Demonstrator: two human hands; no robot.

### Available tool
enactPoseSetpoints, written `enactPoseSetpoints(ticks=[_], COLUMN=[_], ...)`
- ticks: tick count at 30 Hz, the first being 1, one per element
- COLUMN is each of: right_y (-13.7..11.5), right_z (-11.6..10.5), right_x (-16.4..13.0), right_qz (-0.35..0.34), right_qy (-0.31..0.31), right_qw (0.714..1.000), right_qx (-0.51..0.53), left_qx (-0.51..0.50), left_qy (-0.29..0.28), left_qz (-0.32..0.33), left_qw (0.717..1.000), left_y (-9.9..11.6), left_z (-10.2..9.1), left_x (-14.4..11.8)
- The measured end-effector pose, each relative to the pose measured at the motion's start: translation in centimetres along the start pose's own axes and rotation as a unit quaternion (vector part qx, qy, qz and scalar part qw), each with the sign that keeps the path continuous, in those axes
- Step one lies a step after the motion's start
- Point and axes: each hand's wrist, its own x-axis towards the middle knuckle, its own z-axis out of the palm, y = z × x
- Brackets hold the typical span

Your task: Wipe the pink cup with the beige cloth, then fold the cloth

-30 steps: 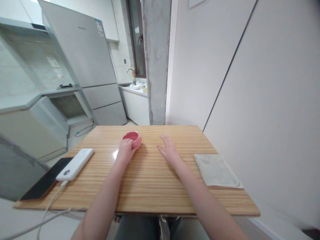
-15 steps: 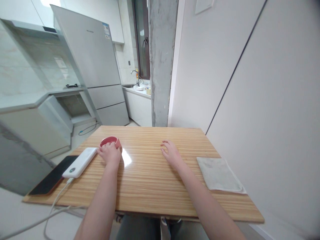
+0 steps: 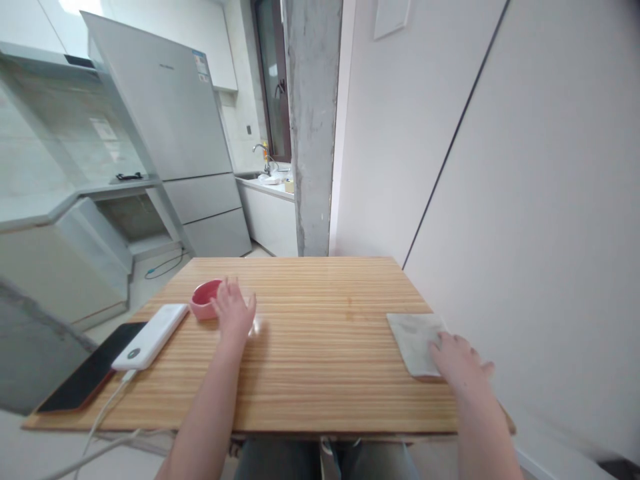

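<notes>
A small pink bowl (image 3: 202, 310) sits on the left side of the wooden table. Just right of it is my left hand (image 3: 234, 308), fingers spread and holding nothing; its fingertips overlap the bowl's right edge from this view, and I cannot tell if they touch. At the table's right side lies a folded grey cloth (image 3: 409, 339). My right hand (image 3: 457, 360) is over the cloth's right part with fingers apart, hiding that portion. Whether it presses on the cloth is unclear.
A white power bank (image 3: 153, 337) with a cable plugged in lies at the left, beside a dark flat phone-like slab (image 3: 93, 367). The wooden table (image 3: 320, 373) borders a white wall on the right. A fridge (image 3: 165, 113) and sink counter stand beyond.
My left hand has let go of the pink bowl and moved right of it, fingers spreading. My right hand has swung from mid-table rightward to the grey cloth. The view has shifted slightly.
</notes>
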Motion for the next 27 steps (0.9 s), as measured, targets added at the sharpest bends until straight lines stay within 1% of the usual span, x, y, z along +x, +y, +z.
enactPoseSetpoints(ticks=[1,2,3,4,5,7,8,9,10,12,13,14,15,17,19,21,22,24,25,27], right_y=[0.4,0.1,-0.8,-2.3,-4.2,-8.6,-10.8,-12.9,-14.7,-17.1,-17.8,-18.1,-18.2,-17.8,-17.1,-16.6,-16.4,-16.2,-16.1,-16.3], right_z=[0.2,0.3,0.4,0.4,0.4,0.5,0.6,0.7,0.9,1.3,1.4,1.5,1.5,1.4,1.2,1.2,1.2,1.3,1.3,1.1], right_x=[-0.3,-0.8,-1.3,-2.1,-3.1,-5.9,-7.6,-9.3,-11.0,-13.5,-14.2,-14.5,-14.4,-13.4,-12.0,-10.6,-9.9,-8.7,-8.1,-6.7], right_qz=[0.002,-0.007,-0.025,-0.05,-0.091,-0.185,-0.234,-0.281,-0.332,-0.412,-0.446,-0.47,-0.483,-0.49,-0.487,-0.487,-0.486,-0.479,-0.475,-0.468], right_qy=[-0.008,-0.013,-0.015,-0.018,-0.032,-0.049,-0.054,-0.063,-0.078,-0.098,-0.099,-0.095,-0.087,-0.075,-0.068,-0.062,-0.058,-0.051,-0.051,-0.053], right_qw=[1.0,1.0,1.0,0.999,0.995,0.98,0.967,0.95,0.927,0.878,0.857,0.843,0.836,0.836,0.84,0.842,0.845,0.853,0.857,0.862], right_qx=[-0.009,-0.011,-0.008,-0.002,0.014,0.057,0.085,0.12,0.157,0.223,0.238,0.243,0.244,0.237,0.231,0.222,0.215,0.2,0.194,0.188], left_qx=[-0.055,-0.109,-0.161,-0.202,-0.231,-0.265,-0.269,-0.261,-0.241,-0.17,-0.126,-0.084,-0.038,0.043,0.112,0.156,0.167,0.176,0.175,0.152], left_qy=[-0.025,-0.055,-0.088,-0.125,-0.164,-0.224,-0.245,-0.258,-0.267,-0.279,-0.283,-0.284,-0.28,-0.258,-0.236,-0.227,-0.227,-0.24,-0.24,-0.223], left_qz=[0.059,0.114,0.159,0.195,0.222,0.246,0.247,0.238,0.225,0.192,0.181,0.175,0.165,0.129,0.073,0.022,0.004,-0.023,-0.033,-0.028], left_qw=[0.996,0.986,0.97,0.951,0.933,0.905,0.898,0.899,0.906,0.925,0.933,0.939,0.945,0.957,0.963,0.961,0.959,0.954,0.954,0.962], left_y=[1.2,2.5,3.7,4.9,6.0,7.4,7.6,7.4,6.9,4.7,3.2,1.6,0.0,-3.2,-5.9,-8.0,-8.6,-9.2,-9.0,-7.4], left_z=[-0.3,-0.6,-1.0,-1.3,-1.7,-2.2,-2.4,-2.4,-2.4,-2.5,-2.6,-2.8,-3.1,-3.9,-4.8,-5.6,-6.0,-6.6,-6.8,-7.0], left_x=[-0.8,-1.9,-3.1,-4.4,-5.7,-8.2,-9.2,-10.0,-10.6,-11.2,-11.2,-11.2,-11.2,-11.0,-10.6,-9.9,-9.5,-8.7,-8.4,-7.7])
